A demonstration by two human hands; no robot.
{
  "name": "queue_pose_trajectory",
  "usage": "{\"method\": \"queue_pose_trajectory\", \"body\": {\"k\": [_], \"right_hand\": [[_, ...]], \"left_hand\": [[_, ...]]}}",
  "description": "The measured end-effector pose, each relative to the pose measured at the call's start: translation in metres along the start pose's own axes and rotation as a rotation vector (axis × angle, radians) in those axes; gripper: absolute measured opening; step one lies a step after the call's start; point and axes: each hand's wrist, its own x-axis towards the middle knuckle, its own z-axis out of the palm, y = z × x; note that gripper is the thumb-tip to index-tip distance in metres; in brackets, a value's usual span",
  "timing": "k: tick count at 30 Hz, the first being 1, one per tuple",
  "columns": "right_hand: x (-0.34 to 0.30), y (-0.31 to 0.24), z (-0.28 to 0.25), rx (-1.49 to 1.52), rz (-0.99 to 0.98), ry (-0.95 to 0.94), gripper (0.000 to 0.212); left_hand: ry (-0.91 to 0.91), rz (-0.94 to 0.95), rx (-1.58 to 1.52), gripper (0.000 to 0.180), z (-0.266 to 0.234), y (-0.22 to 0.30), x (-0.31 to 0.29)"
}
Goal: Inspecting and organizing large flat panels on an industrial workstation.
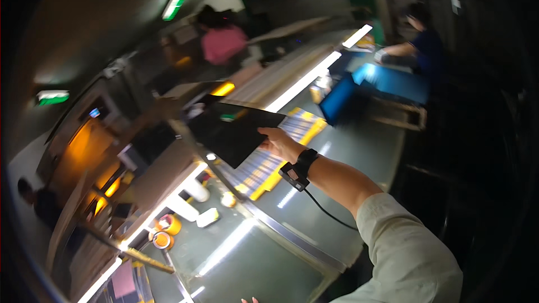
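Observation:
My right hand [275, 141] is closed on the near right edge of a thin, flat black panel [234, 133], thumb on top. The glossy panel reflects a light and is held tilted over the workbench. Beneath and beside it lies a striped grey mat [254, 177] with yellow edging. Around my right wrist sits a black strap with a small box [294, 176] and a cable. Only a couple of fingertips of my left hand [250, 300] show at the lower edge; the rest is out of the picture, so its grip is hidden.
A metal rail [292, 242] crosses the grey bench [241, 258]. Orange tubs [163, 240] and white rolls [182, 209] stand below a strip light [163, 205]. Blue panels [338, 100] stand further right, near a co-worker in dark clothing [425, 45]. A person in pink [224, 44] is beyond.

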Motion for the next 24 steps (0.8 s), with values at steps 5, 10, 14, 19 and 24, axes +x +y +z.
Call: {"method": "queue_pose_trajectory", "body": {"k": [5,10,14,19,24], "right_hand": [[-0.149,-0.021,-0.093,0.231,-0.013,0.133,0.022],[-0.305,-0.009,-0.194,0.189,-0.026,0.264,0.025],[-0.346,0.007,-0.214,0.020,-0.008,0.390,0.030],[-0.363,0.050,-0.243,-0.338,0.161,0.577,0.029],[-0.361,0.063,-0.247,-0.257,0.108,0.593,0.033]], "left_hand": [[0.089,-0.043,0.036,0.105,-0.003,0.005,-0.001],[0.165,0.097,0.262,0.108,0.003,-0.001,0.012],[0.194,0.158,0.484,0.089,-0.014,0.029,0.001],[0.387,0.213,0.239,0.077,0.013,-0.014,0.021],[0.374,0.303,0.154,0.076,0.011,0.020,0.030]]}}
